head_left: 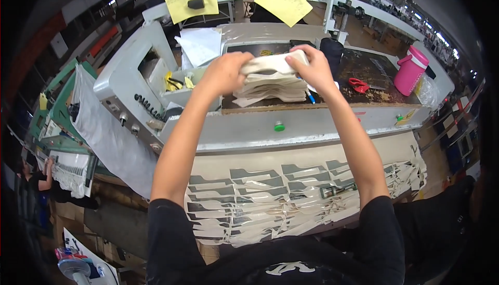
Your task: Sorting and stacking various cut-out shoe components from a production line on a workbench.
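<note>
My left hand (pixel 224 73) and my right hand (pixel 313 67) are closed on the two ends of a stack of cream cut pieces (pixel 273 64). The pieces look like thin sheet material, fabric or leather; I cannot tell which. Right below them lies a pile of similar cream pieces (pixel 271 88), its layers uneven, on the dark worn board (pixel 244 105) of the machine. Whether the held stack touches that pile is hard to see. A blue and white pen (pixel 311 96) lies at the pile's right side.
Red scissors (pixel 358 84) and a pink jug (pixel 411 70) stand or lie to the right on the board. White papers (pixel 200 47) are at the left. Nearer me, a cut-out cream sheet (pixel 306 202) covers the front surface. Another person (pixel 44 181) works at the far left.
</note>
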Motion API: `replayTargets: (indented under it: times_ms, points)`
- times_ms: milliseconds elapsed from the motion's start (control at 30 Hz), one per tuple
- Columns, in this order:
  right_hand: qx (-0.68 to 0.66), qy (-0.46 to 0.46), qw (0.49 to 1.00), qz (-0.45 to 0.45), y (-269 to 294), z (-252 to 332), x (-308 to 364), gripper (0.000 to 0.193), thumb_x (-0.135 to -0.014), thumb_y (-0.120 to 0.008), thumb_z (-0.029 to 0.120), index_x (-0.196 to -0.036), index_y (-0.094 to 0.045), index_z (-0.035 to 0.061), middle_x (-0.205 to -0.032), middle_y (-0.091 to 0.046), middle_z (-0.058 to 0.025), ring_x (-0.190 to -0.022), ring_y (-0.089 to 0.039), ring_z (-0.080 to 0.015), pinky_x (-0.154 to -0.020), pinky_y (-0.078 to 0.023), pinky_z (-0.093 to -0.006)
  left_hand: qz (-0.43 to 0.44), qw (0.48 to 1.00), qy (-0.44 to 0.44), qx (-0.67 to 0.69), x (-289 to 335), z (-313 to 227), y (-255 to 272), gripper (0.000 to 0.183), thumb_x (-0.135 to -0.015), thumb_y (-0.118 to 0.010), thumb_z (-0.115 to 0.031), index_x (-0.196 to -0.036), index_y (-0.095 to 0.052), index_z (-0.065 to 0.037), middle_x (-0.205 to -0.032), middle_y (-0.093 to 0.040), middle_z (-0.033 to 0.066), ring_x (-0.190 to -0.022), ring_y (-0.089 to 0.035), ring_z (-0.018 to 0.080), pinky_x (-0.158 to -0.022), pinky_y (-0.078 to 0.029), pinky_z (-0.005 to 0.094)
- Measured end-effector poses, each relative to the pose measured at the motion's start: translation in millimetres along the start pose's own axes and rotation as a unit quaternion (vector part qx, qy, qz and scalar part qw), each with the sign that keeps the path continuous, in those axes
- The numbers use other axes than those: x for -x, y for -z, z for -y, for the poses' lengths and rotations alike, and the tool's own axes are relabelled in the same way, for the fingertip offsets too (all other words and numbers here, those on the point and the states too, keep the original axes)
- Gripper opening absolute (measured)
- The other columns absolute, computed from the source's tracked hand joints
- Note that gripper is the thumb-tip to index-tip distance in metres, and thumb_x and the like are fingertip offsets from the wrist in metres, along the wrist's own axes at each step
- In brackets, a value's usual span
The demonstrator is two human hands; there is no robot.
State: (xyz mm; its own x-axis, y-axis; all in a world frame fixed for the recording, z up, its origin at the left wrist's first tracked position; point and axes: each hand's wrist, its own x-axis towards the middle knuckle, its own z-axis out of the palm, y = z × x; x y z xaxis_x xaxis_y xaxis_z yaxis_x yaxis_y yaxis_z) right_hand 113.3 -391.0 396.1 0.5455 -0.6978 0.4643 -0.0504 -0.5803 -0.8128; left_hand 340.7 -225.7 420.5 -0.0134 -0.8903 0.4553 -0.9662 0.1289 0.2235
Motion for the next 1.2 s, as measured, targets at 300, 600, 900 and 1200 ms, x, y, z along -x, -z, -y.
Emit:
replayTargets:
  times_ms: [300,600,900,1200]
  points:
    - [0.253,-0.075,0.914,0.308,12.8,-70.5,-73.3,0.066,-0.090,-0.075,0.055,-0.115,-0.079,-0.0055,-0.120,-0.075,-0.0285,-0.117,-0.072,-0.0388,-0.106,-0.055,-0.0412,0.317,0.946,0.064,0.024,-72.3,55.8,-40.7,0.085,-0.088,-0.078,-0.066,-0.141,-0.067,0.000,-0.141,-0.062,0.0238,-0.133,-0.060,0.0381,-0.112,-0.049,0.0426]
    - [0.321,0.054,0.766,0.554,-0.5,-51.4,-82.8,0.137,-0.054,-0.100,0.062,-0.162,-0.038,0.0033,-0.155,-0.052,-0.0267,-0.139,-0.057,-0.0406,-0.114,-0.050,-0.0465,0.349,0.937,-0.002,-0.022,-75.3,22.3,-78.9,0.109,-0.072,-0.093,-0.059,-0.148,-0.051,0.007,-0.135,-0.064,0.0264,-0.134,-0.057,0.0418,-0.113,-0.047,0.0448]
    - [0.231,0.118,0.818,0.513,4.4,-90.3,-90.9,0.121,-0.060,-0.099,0.050,-0.158,-0.044,0.0055,-0.144,-0.059,-0.0208,-0.135,-0.057,-0.0416,-0.111,-0.049,-0.0512,0.300,0.953,0.034,-0.036,-74.2,6.4,-69.3,0.090,-0.082,-0.082,-0.060,-0.143,-0.058,0.002,-0.141,-0.059,0.0301,-0.130,-0.057,0.0461,-0.111,-0.043,0.0505]
    - [-0.107,0.309,0.905,0.274,110.8,-70.2,36.6,0.070,-0.076,-0.094,0.038,-0.134,-0.069,0.0090,-0.128,-0.067,-0.0149,-0.114,-0.064,-0.0350,-0.096,-0.050,-0.0475,0.065,0.995,0.006,-0.070,-47.0,-64.9,-48.8,0.101,-0.074,-0.087,-0.059,-0.150,-0.055,-0.001,-0.142,-0.062,0.0193,-0.128,-0.057,0.0402,-0.113,-0.036,0.0528]
